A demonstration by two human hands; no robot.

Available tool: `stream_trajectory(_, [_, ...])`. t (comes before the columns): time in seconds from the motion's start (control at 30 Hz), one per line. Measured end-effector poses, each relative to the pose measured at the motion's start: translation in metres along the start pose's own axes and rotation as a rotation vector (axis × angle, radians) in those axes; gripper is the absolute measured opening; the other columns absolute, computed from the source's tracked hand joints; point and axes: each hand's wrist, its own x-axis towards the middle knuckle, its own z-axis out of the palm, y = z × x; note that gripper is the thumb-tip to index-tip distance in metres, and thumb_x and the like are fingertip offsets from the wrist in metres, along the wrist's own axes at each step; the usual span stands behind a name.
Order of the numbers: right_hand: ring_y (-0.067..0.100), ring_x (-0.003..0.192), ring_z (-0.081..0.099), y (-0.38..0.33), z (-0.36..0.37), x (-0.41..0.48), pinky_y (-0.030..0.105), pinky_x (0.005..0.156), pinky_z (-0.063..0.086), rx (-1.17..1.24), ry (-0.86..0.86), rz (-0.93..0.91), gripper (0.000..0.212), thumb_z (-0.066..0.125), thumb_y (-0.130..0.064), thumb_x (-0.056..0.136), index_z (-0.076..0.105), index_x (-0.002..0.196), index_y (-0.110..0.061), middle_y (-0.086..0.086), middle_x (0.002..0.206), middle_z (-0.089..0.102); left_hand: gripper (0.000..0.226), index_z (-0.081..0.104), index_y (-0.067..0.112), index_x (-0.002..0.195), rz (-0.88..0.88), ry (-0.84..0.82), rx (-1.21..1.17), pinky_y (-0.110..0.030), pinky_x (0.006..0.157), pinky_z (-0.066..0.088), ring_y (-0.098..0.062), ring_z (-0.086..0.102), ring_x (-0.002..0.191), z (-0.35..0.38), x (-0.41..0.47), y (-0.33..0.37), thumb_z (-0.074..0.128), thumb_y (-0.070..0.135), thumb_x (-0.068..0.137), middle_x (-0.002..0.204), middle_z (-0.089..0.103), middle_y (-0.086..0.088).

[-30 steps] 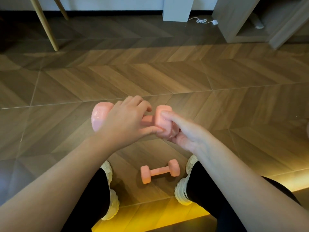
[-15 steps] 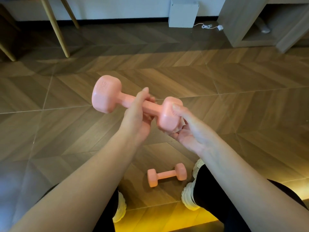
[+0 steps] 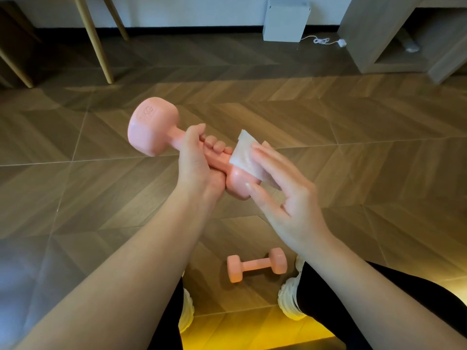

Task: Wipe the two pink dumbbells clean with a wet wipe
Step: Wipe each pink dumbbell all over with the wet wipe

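Left hand (image 3: 194,160) gripped the dumbbell (image 3: 151,130) by its handle; right hand (image 3: 290,198), fingers straight, pressed the wipe (image 3: 242,157) on its near head. Second dumbbell (image 3: 256,265) lay on the near floor (image 3: 353,173), probably still unwiped.

Hands: my left hand (image 3: 199,164) and right hand (image 3: 293,205) are bare.
Arms: both forearms (image 3: 121,279) bare to the picture's edge.
Trousers (image 3: 341,296): black, snug on my legs.
Shoes (image 3: 288,303): white, with thick ridged soles.
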Motion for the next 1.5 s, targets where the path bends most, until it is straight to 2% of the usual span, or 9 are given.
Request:
stream_trajectory(0.1, [0.014,0.142,0.039,-0.003,-0.004,0.005,0.031,0.115,0.034,0.071,-0.003,0.001,0.04,0.052,-0.026,0.097,0.059,0.132,-0.009,0.005,0.146,0.05,0.034,0.034,0.018,0.066,0.007,-0.001,0.006,-0.018,0.042,0.037,-0.01,0.033,0.038,-0.001,0.0,0.003,0.054,0.013,0.093,0.047,0.03,0.007])
stream_trajectory(0.2, [0.004,0.131,0.049,-0.006,-0.013,0.019,0.034,0.107,0.043,0.469,-0.007,0.599,0.059,0.058,-0.062,0.086,0.049,0.139,-0.037,-0.011,0.146,0.05,0.034,0.033,0.018,0.065,0.01,-0.016,0.026,-0.018,0.042,0.036,-0.01,0.031,0.038,0.0,0.0,0.002,0.054,0.013,0.092,0.047,0.029,0.007])
stream_trajectory(0.3, [0.027,0.102,0.064,-0.002,-0.017,0.024,0.05,0.088,0.056,0.801,-0.209,0.969,0.071,0.061,-0.062,0.077,0.052,0.137,-0.026,0.014,0.13,0.063,0.034,0.033,0.019,0.066,-0.019,-0.046,0.061,-0.019,0.042,0.036,-0.01,0.031,0.039,0.001,-0.002,-0.003,0.053,0.014,0.092,0.048,0.029,0.007])
stream_trajectory(0.53, [0.034,0.107,0.068,0.004,-0.019,0.02,0.044,0.083,0.058,0.847,-0.284,0.913,0.06,0.069,-0.029,0.081,0.052,0.136,-0.014,0.018,0.128,0.064,0.035,0.032,0.019,0.066,-0.032,-0.035,0.102,-0.017,0.041,0.034,-0.009,0.031,0.038,0.003,-0.003,-0.01,0.053,0.013,0.093,0.047,0.029,0.006])
stream_trajectory(0.77, [0.029,0.107,0.068,0.002,-0.012,0.018,0.048,0.084,0.059,0.779,-0.249,0.894,0.043,0.056,-0.037,0.097,0.053,0.136,-0.019,0.015,0.125,0.066,0.035,0.033,0.019,0.065,-0.021,-0.052,0.14,-0.019,0.043,0.035,-0.01,0.031,0.039,0.001,-0.003,-0.013,0.054,0.013,0.092,0.047,0.031,0.006])
stream_trajectory(0.9, [0.024,0.109,0.068,0.005,-0.019,0.019,0.044,0.085,0.059,0.868,-0.306,0.853,0.059,0.075,-0.022,0.079,0.053,0.134,-0.024,0.009,0.13,0.062,0.033,0.032,0.02,0.066,-0.022,-0.05,0.112,-0.022,0.046,0.035,-0.01,0.029,0.04,0.001,0.0,-0.008,0.051,0.014,0.092,0.048,0.028,0.007])
stream_trajectory(1.1, [0.033,0.102,0.071,0.002,-0.007,0.018,0.044,0.073,0.06,0.811,-0.292,0.935,0.057,0.072,-0.048,0.078,0.047,0.129,-0.04,0.01,0.126,0.065,0.039,0.032,0.019,0.058,-0.026,-0.064,0.039,-0.018,0.041,0.034,-0.01,0.028,0.038,0.001,-0.004,-0.006,0.049,0.013,0.092,0.047,0.026,0.007])
stream_trajectory(1.33, [0.042,0.102,0.068,0.005,-0.017,0.016,0.041,0.074,0.059,0.982,-0.35,0.855,0.058,0.067,-0.024,0.085,0.045,0.138,-0.032,0.021,0.131,0.06,0.042,0.037,0.019,0.052,-0.027,-0.122,0.036,-0.022,0.045,0.039,-0.01,0.031,0.04,0.001,-0.003,-0.004,0.051,0.014,0.091,0.048,0.028,0.007])
stream_trajectory(1.5, [0.036,0.102,0.07,0.004,-0.021,0.02,0.05,0.078,0.059,0.899,-0.342,0.908,0.065,0.072,-0.042,0.078,0.046,0.137,-0.032,0.013,0.128,0.062,0.037,0.035,0.02,0.058,-0.012,-0.114,0.074,-0.024,0.047,0.038,-0.01,0.032,0.041,0.0,-0.003,-0.004,0.052,0.014,0.09,0.049,0.03,0.007])
